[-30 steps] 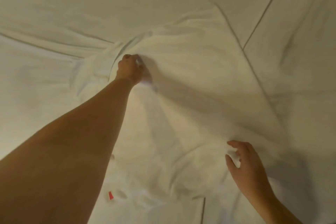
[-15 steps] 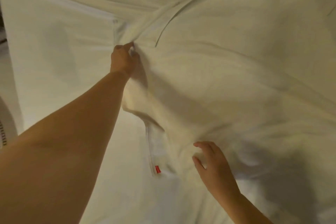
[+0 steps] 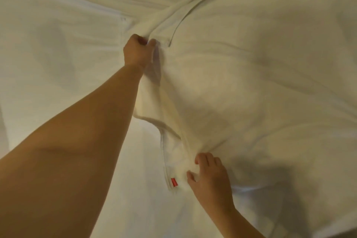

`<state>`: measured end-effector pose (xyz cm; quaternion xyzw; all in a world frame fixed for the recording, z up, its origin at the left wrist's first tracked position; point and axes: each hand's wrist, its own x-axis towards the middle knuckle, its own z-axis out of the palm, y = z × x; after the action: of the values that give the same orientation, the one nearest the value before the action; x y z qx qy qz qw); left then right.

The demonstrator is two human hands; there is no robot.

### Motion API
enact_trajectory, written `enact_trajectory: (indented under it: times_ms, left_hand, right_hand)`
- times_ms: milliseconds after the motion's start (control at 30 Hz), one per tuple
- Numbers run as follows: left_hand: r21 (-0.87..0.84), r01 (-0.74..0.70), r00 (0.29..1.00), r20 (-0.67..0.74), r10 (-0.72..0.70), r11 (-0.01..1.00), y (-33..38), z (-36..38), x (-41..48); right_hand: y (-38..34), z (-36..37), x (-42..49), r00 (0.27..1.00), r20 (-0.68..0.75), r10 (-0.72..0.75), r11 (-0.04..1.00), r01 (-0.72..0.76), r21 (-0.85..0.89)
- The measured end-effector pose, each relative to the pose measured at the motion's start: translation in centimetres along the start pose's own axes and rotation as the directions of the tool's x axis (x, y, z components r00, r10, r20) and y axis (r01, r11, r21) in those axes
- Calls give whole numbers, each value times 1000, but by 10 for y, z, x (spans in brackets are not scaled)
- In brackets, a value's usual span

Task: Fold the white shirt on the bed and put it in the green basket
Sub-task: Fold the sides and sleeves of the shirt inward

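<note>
the fold looks barely begun: the left hand point(image 3: 139, 52), upper middle of the frame, has its grip closed round a bunch of the white shirt point(image 3: 241, 92), and the right hand point(image 3: 210, 177), lower middle, pinches the cloth beside a red tag point(image 3: 174, 182). the shirt lies rumpled on the bed point(image 3: 58, 48), from the centre to the right. next, i judge, both hands must draw that edge taut and lay it flat. counted: one shirt, one tag, two hands, one bed, no basket in view.

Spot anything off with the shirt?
Nothing damaged. The white shirt is bunched, not flat: a twisted ridge runs between the left hand gripping it and the right hand pinching it near the red tag.
</note>
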<state>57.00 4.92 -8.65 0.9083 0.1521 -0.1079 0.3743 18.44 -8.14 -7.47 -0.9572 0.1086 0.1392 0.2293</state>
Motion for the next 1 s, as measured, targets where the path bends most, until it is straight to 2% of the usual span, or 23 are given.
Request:
enact_trajectory:
  times_ms: [67, 200, 267, 433, 567, 633, 733, 800, 900, 1000]
  left_hand:
    - [2, -36, 999, 7, 36, 999, 2, 1, 2]
    - [153, -244, 969, 62, 237, 958, 8, 4, 3]
    - [193, -284, 958, 27, 284, 939, 12, 7, 4]
    - [226, -186, 965, -140, 221, 956, 27, 14, 12]
    - [154, 7, 963, -266, 35, 988, 34, 0, 33]
    - [116, 10, 968, -251, 20, 993, 34, -5, 33]
    - [158, -144, 981, -111, 162, 977, 27, 1, 27]
    - [148, -197, 979, -20, 202, 969, 20, 6, 25]
    - [140, -221, 974, -26, 227, 965, 19, 8, 24]
    - [243, -333, 941, 25, 337, 911, 21, 6, 27]
  right_hand:
    - [-1, 4, -2, 999, 51, 13, 998, -10, -58]
    - [-5, 7, -3, 991, 126, 48, 993, -34, -111]
    - [-7, 6, -4, 987, 141, 76, 990, -59, -127]
    - [-3, 4, -2, 977, 159, 140, 983, -119, -139]
    - [-5, 3, 1, 974, 167, 152, 980, -127, -154]
    - [-6, 3, 4, 967, 178, 180, 976, -153, -155]
    - [-8, 1, 6, 963, 183, 199, 976, -178, -127]
    - [-9, -2, 4, 963, 179, 201, 978, -186, -97]
    - [-4, -6, -1, 965, 180, 190, 981, -192, -5]
    - [2, -12, -9, 969, 191, 158, 978, -180, 103]
